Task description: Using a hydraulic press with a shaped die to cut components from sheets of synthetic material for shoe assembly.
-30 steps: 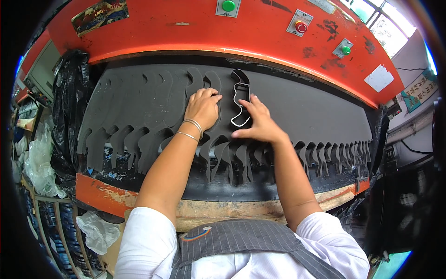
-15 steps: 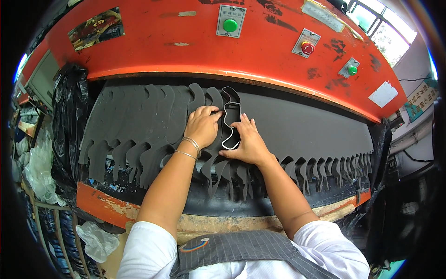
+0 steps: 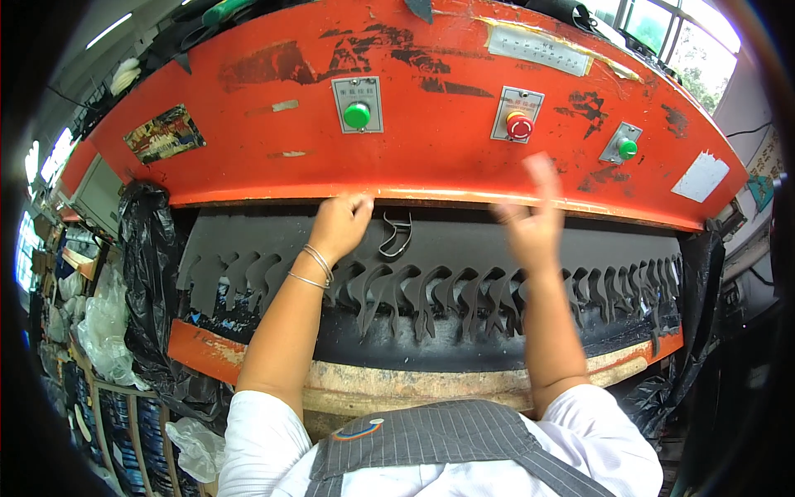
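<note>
A wavy metal cutting die (image 3: pixel 397 248) rests on the dark grey foam sheet (image 3: pixel 472 242), its far end hidden beneath the orange press beam (image 3: pixel 447 170). My left hand (image 3: pixel 339 225) is raised left of the die, in front of the beam's lower edge, with fingers curled and nothing visible in them. My right hand (image 3: pixel 534 225) hovers to the right of the die, smeared by motion. Its fingers look stretched out and apart, below the red button (image 3: pixel 519 126). Neither hand is on the die. Curved cutouts line the sheet's near edge.
On the beam are a green button (image 3: pixel 357 116) at centre and another green button (image 3: pixel 627 149) at right. Black plastic (image 3: pixel 149 248) hangs at the left side of the press. A worn pale strip (image 3: pixel 414 385) runs along the bed's front.
Both hands have let go of the die and lifted away, the right one up and to the right. The view has shifted, and the beam now covers the die's far part.
</note>
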Motion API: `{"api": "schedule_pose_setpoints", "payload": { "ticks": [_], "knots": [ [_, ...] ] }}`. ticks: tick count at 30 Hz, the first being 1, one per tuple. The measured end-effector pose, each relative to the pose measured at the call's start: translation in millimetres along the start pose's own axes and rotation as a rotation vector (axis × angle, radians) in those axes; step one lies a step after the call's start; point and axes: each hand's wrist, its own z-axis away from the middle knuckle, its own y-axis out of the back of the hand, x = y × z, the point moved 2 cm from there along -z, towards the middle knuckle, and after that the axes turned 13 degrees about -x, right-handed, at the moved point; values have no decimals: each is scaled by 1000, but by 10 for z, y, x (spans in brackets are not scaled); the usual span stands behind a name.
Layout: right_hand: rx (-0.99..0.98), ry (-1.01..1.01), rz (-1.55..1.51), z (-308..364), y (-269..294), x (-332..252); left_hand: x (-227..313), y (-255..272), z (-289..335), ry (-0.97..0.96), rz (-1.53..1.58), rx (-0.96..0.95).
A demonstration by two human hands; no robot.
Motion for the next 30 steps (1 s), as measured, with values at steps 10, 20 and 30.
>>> {"api": "schedule_pose_setpoints", "payload": {
  "ticks": [10,20,30],
  "knots": [
    [500,25,674,-994,1110,1037,673,621,-305,-242,-274,328],
    [-484,775,-162,-210,-327,297,225,-1350,715,94,16,-283],
    [-1072,1036,-436,239,-794,-549,610,-1581,1194,61,-104,169]
  ]
}}
